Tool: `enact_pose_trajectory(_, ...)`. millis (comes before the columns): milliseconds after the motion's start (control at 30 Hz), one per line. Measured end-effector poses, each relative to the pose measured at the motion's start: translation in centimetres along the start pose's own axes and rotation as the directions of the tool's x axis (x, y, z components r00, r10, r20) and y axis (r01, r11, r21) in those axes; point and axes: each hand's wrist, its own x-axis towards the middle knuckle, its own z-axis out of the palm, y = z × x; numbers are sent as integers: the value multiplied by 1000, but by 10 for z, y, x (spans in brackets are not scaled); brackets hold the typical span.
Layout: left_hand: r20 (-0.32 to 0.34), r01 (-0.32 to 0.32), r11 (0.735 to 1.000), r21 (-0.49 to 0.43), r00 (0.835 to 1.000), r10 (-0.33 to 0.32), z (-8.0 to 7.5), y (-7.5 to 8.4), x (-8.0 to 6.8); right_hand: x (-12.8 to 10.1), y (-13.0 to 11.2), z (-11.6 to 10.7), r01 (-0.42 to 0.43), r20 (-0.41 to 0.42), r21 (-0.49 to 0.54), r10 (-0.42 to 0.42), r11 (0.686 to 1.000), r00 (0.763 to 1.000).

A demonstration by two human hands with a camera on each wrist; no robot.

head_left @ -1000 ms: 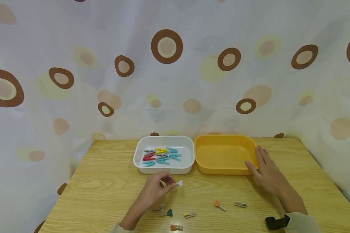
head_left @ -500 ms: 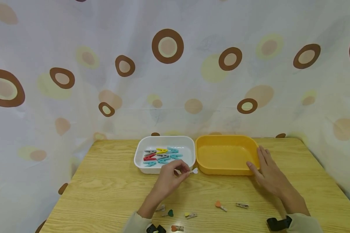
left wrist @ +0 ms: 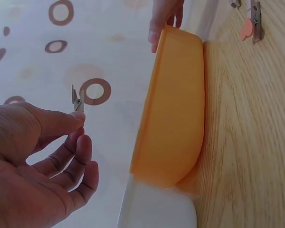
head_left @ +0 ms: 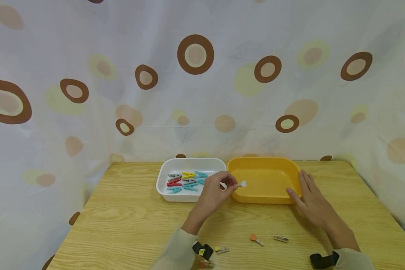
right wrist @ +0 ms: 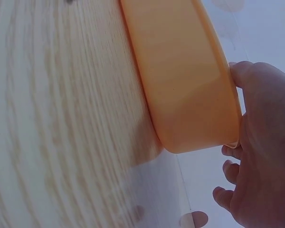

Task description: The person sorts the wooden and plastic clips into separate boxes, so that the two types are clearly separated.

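My left hand (head_left: 216,189) pinches a small wooden clothespin (left wrist: 78,100) with a white heart between thumb and fingertips. In the head view the heart end overlaps the near left part of the yellow tray (head_left: 260,178), which has nothing lying in it. My right hand (head_left: 315,204) rests at that tray's right end, fingers straight along the outside and thumb at the rim, as the right wrist view also shows. Left of it stands a white tray (head_left: 179,198) with several plastic clothespins (head_left: 189,186) in blue, red, yellow and grey, partly hidden by my left hand.
On the wooden table (head_left: 121,225) in front lie a clothespin with an orange heart (head_left: 257,240), a plain-looking one (head_left: 281,239), a yellow-heart one (head_left: 222,250) and another orange one (head_left: 207,264) by my left sleeve. A patterned cloth (head_left: 206,93) hangs behind.
My left hand has carried the white-heart clothespin up and right, from in front of the white tray to over the yellow tray's left edge. My right hand stays at the yellow tray.
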Motion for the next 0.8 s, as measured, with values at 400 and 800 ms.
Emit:
enact_pose_trajectory(400, 74, 63, 998, -23, 995, -61, 29, -2, 30, -2, -1, -2, -12, 6, 9, 12, 1000, 1000)
enact_pose_trajectory(800, 102, 99, 994, -35, 990, -95, 53, -13, 48, -3, -4, -1, -10, 0, 8, 10, 1000, 1000)
